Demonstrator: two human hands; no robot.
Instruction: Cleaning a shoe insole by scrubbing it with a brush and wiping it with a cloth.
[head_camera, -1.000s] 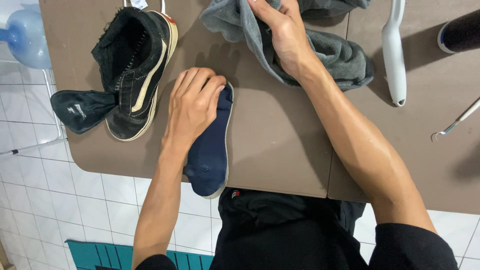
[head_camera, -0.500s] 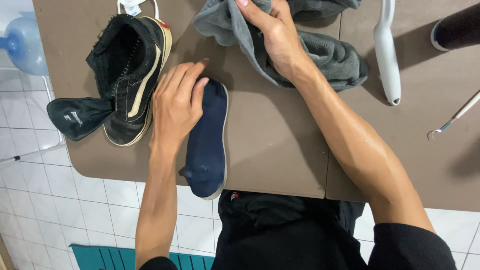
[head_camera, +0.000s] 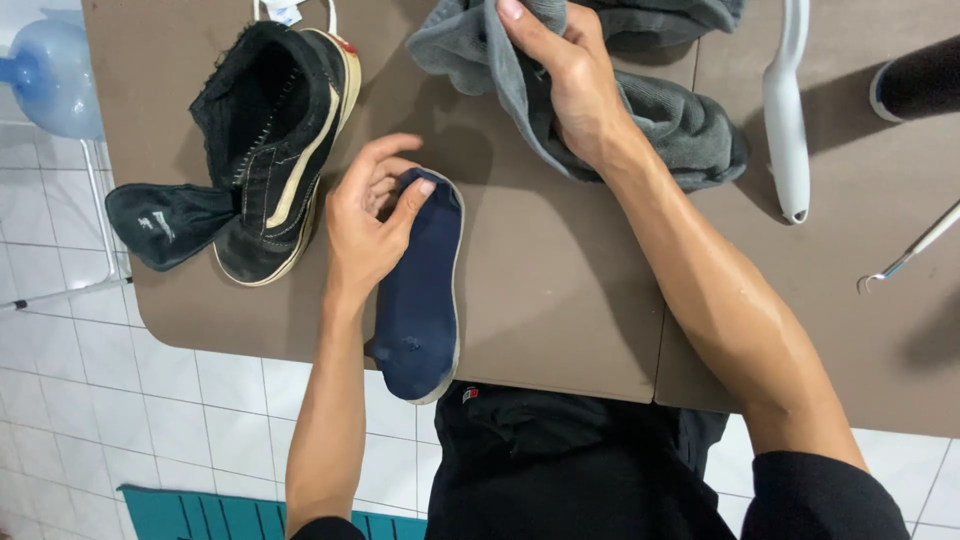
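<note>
My left hand (head_camera: 370, 222) pinches the far end of a dark blue shoe insole (head_camera: 420, 300) that lies on the brown table (head_camera: 560, 290), its near end hanging over the front edge. My right hand (head_camera: 565, 75) is closed on a crumpled grey towel (head_camera: 670, 120) at the back of the table. A black sneaker (head_camera: 270, 140) with a cream sole and stripe lies on its side left of my left hand, its black tongue (head_camera: 160, 225) pulled out toward the left edge.
A white long-handled brush (head_camera: 785, 110) lies right of the towel. A thin metal hook tool (head_camera: 905, 255) sits at the right edge, a second dark shoe (head_camera: 920, 80) at the top right. A blue plastic jug (head_camera: 50, 75) stands on the tiled floor at the left.
My left hand went from lying flat on the insole to curling its fingers around the insole's far end. My right hand stays on the towel.
</note>
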